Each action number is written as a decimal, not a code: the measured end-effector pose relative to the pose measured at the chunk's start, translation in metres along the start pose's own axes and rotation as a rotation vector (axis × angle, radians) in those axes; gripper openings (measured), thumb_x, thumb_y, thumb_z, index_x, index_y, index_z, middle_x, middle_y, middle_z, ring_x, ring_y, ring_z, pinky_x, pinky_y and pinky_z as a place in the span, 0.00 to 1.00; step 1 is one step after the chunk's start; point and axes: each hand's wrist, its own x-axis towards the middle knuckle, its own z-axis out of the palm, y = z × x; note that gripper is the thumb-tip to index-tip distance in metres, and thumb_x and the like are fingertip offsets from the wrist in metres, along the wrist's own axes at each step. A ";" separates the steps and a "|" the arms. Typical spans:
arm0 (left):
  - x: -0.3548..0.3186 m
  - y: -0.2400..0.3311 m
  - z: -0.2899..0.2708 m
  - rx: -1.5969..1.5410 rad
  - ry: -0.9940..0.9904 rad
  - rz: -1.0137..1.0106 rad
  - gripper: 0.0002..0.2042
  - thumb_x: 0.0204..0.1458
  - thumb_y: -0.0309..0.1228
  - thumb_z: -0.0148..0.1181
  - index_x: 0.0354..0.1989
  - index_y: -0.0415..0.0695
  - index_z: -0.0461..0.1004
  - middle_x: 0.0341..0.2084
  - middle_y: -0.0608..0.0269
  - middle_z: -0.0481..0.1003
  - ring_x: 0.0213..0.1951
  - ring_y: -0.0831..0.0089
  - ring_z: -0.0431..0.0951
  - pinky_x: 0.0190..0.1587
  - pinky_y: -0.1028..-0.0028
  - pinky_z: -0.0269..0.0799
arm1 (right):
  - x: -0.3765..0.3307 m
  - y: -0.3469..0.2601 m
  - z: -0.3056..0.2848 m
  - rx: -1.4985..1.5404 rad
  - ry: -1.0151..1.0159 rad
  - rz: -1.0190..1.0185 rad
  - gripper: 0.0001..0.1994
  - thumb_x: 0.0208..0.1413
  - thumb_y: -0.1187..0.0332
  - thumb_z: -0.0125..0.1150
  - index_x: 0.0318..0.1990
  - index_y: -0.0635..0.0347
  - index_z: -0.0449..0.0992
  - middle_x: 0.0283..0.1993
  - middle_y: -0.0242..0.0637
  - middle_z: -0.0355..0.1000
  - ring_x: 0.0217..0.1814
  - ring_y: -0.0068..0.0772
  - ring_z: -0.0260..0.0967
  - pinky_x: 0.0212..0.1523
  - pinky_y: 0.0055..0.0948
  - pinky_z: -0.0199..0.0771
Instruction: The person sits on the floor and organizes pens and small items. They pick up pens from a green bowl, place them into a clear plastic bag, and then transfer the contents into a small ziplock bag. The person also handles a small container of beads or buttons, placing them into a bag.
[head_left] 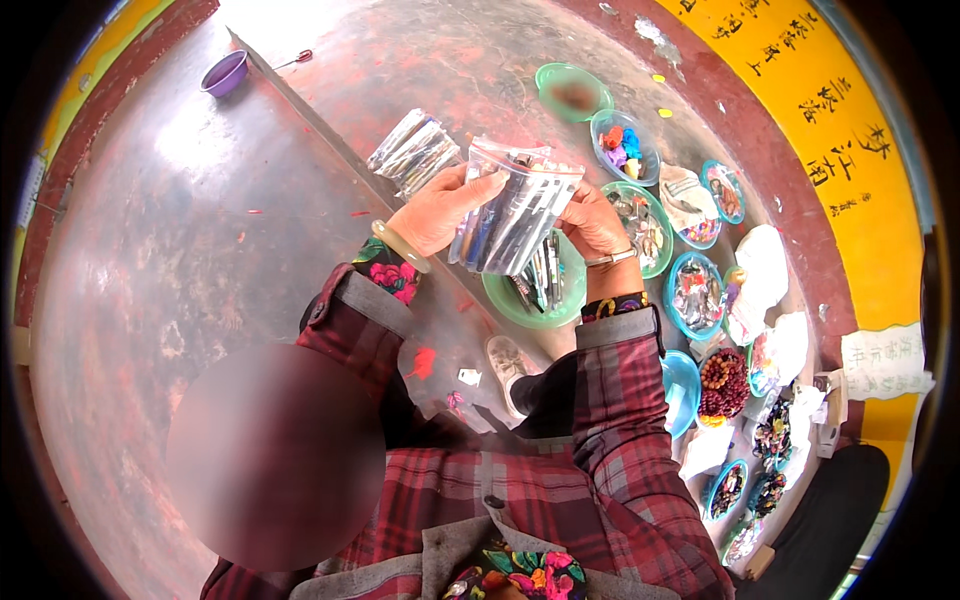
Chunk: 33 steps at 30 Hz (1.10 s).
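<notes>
Both of my hands hold up a clear zip bag [515,215] packed with pens. My left hand [440,212] grips its upper left side, the thumb lying across the top near the red seal. On the other side, my right hand [596,224] pinches the upper right edge; some of its fingers are hidden behind the bag. Below the bag is a pale green bowl [570,305] with loose dark pens [545,275] in it. Several filled clear pen bags [413,150] lie on the floor just beyond my left hand.
To the right stand several bowls and baskets, among them a blue basket [696,297] of small items and a basket of dark red beads [723,383]. A green basin [573,93] lies farther off. A purple basin [225,74] sits far left, beside a raised floor edge [320,123].
</notes>
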 end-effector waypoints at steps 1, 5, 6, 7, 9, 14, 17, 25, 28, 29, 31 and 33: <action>-0.001 0.001 0.001 0.014 -0.016 0.003 0.17 0.58 0.34 0.51 0.51 0.36 0.67 0.43 0.65 0.72 0.44 0.80 0.71 0.48 0.77 0.66 | 0.000 -0.003 -0.001 -0.063 -0.031 0.000 0.12 0.49 0.72 0.60 0.42 0.63 0.75 0.40 0.33 0.75 0.39 0.23 0.72 0.40 0.21 0.70; -0.006 0.004 0.008 0.125 -0.119 -0.058 0.17 0.57 0.34 0.51 0.51 0.36 0.67 0.42 0.64 0.72 0.45 0.78 0.70 0.49 0.75 0.64 | 0.002 -0.010 -0.009 -0.045 0.005 0.022 0.14 0.53 0.66 0.59 0.44 0.65 0.74 0.41 0.35 0.74 0.40 0.25 0.72 0.43 0.23 0.70; -0.007 0.004 0.009 0.167 -0.151 -0.091 0.18 0.57 0.35 0.51 0.51 0.36 0.67 0.41 0.64 0.73 0.44 0.79 0.70 0.49 0.76 0.65 | 0.001 -0.011 -0.005 -0.044 -0.009 0.043 0.13 0.53 0.66 0.59 0.43 0.66 0.74 0.40 0.35 0.74 0.39 0.25 0.72 0.42 0.23 0.71; -0.007 0.001 0.008 0.254 -0.172 -0.153 0.18 0.57 0.35 0.52 0.50 0.36 0.68 0.41 0.64 0.73 0.44 0.79 0.70 0.49 0.76 0.64 | 0.001 -0.011 -0.002 -0.042 -0.024 0.064 0.13 0.53 0.67 0.59 0.43 0.66 0.74 0.39 0.36 0.74 0.38 0.25 0.72 0.41 0.23 0.71; -0.004 -0.005 0.013 0.241 -0.262 -0.239 0.18 0.56 0.35 0.53 0.50 0.36 0.69 0.43 0.65 0.72 0.44 0.79 0.69 0.50 0.76 0.63 | -0.002 -0.013 0.004 -0.044 -0.050 0.103 0.13 0.54 0.67 0.58 0.42 0.68 0.74 0.38 0.36 0.74 0.37 0.25 0.72 0.38 0.22 0.72; -0.003 -0.016 0.011 0.375 -0.364 -0.320 0.17 0.57 0.33 0.52 0.51 0.36 0.68 0.44 0.65 0.71 0.46 0.79 0.67 0.51 0.75 0.62 | -0.002 -0.013 0.010 -0.126 -0.068 0.195 0.09 0.50 0.71 0.61 0.37 0.67 0.77 0.33 0.35 0.74 0.34 0.23 0.71 0.34 0.20 0.70; -0.001 -0.016 0.016 0.227 -0.309 -0.311 0.17 0.57 0.33 0.52 0.51 0.35 0.67 0.44 0.64 0.72 0.45 0.77 0.70 0.50 0.75 0.64 | -0.001 -0.016 -0.004 -0.370 0.204 0.042 0.06 0.49 0.71 0.60 0.33 0.62 0.79 0.29 0.30 0.74 0.28 0.18 0.66 0.27 0.18 0.62; 0.004 -0.022 0.008 -0.122 -0.090 -0.287 0.14 0.57 0.28 0.51 0.49 0.34 0.67 0.42 0.61 0.73 0.43 0.76 0.74 0.48 0.73 0.69 | -0.017 -0.052 -0.059 0.271 0.622 -0.654 0.13 0.53 0.68 0.59 0.41 0.70 0.73 0.32 0.39 0.73 0.28 0.23 0.70 0.26 0.17 0.74; 0.004 -0.027 0.007 -0.084 -0.085 -0.281 0.15 0.57 0.30 0.52 0.48 0.34 0.68 0.42 0.62 0.73 0.43 0.77 0.73 0.47 0.75 0.69 | -0.014 -0.045 -0.053 0.284 0.541 -0.627 0.14 0.53 0.68 0.60 0.42 0.71 0.72 0.30 0.41 0.73 0.27 0.24 0.69 0.26 0.16 0.74; 0.004 -0.028 0.008 -0.065 -0.077 -0.281 0.16 0.56 0.31 0.53 0.48 0.33 0.68 0.42 0.61 0.73 0.44 0.78 0.73 0.47 0.76 0.69 | -0.012 -0.044 -0.046 0.279 0.542 -0.595 0.12 0.53 0.69 0.60 0.40 0.70 0.73 0.31 0.40 0.73 0.28 0.24 0.70 0.25 0.17 0.74; 0.003 -0.030 0.011 -0.053 -0.070 -0.274 0.16 0.56 0.33 0.53 0.48 0.33 0.68 0.42 0.62 0.73 0.44 0.79 0.72 0.47 0.77 0.68 | -0.010 -0.044 -0.032 0.250 0.539 -0.552 0.11 0.51 0.69 0.61 0.39 0.68 0.75 0.34 0.39 0.74 0.30 0.25 0.71 0.25 0.18 0.75; 0.001 -0.030 0.016 -0.066 -0.073 -0.261 0.16 0.58 0.33 0.51 0.49 0.35 0.68 0.42 0.64 0.72 0.44 0.80 0.71 0.48 0.77 0.67 | -0.009 -0.045 -0.020 0.204 0.532 -0.532 0.10 0.51 0.70 0.62 0.37 0.67 0.76 0.35 0.39 0.74 0.31 0.27 0.72 0.25 0.19 0.74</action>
